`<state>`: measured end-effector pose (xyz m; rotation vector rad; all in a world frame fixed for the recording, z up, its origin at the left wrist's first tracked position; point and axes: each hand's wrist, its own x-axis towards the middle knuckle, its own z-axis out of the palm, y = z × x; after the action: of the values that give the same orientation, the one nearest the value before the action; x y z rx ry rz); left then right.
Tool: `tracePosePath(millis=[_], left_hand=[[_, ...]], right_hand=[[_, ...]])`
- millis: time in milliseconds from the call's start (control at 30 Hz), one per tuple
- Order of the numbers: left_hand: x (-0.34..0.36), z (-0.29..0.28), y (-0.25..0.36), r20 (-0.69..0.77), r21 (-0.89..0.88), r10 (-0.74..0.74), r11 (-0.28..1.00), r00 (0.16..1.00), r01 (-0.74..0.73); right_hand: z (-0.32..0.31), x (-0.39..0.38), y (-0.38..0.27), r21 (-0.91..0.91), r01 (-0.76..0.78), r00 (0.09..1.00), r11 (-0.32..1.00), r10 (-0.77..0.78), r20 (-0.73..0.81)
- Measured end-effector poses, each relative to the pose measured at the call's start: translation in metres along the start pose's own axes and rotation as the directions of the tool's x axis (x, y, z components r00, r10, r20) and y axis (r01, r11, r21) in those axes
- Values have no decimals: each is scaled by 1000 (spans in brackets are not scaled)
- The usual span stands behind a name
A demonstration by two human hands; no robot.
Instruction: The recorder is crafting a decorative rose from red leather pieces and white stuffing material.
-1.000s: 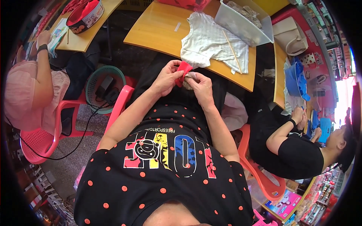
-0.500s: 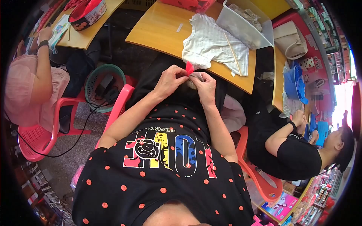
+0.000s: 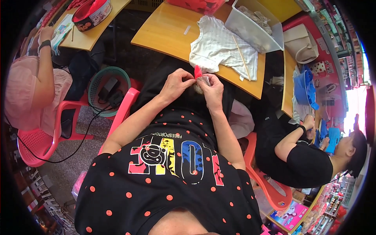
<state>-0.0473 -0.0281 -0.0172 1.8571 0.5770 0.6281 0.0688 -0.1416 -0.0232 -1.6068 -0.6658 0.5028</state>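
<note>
Over my lap, my left hand pinches at the lower end of a small red fabric piece, thumb and fingertips together. My right hand grips the red piece with a crumpled greyish-beige bit of material. The two hands' fingertips meet where these pieces join; the exact contact is small and partly hidden. Just beyond them, a white knit garment with a thin wooden stick on it lies on the wooden table.
A clear bin of cloth stands on the table. Left: a co-worker in pink, green basket, pink chair. Right: a co-worker in black, blue container, beige bag. A red container sits on the left table.
My left hand has shifted slightly down and left from the red piece, which now shows narrower and upright between my fingertips. My right hand has moved slightly right.
</note>
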Motion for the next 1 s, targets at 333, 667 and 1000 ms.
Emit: tracePosePath(millis=[333,667,1000], left_hand=[[3,7,-20,125,-200,-181,959,976,203],[1,9,-19,59,-120,250,963,967,-241],[4,1,-25,452,-675,-189,566,872,473]], right_hand=[[-2,2,0,199,-118,991,973,102,88],[-3,-2,-16,-215,-11,1000,977,16,24],[-10,2,-6,102,-177,978,979,163,131]])
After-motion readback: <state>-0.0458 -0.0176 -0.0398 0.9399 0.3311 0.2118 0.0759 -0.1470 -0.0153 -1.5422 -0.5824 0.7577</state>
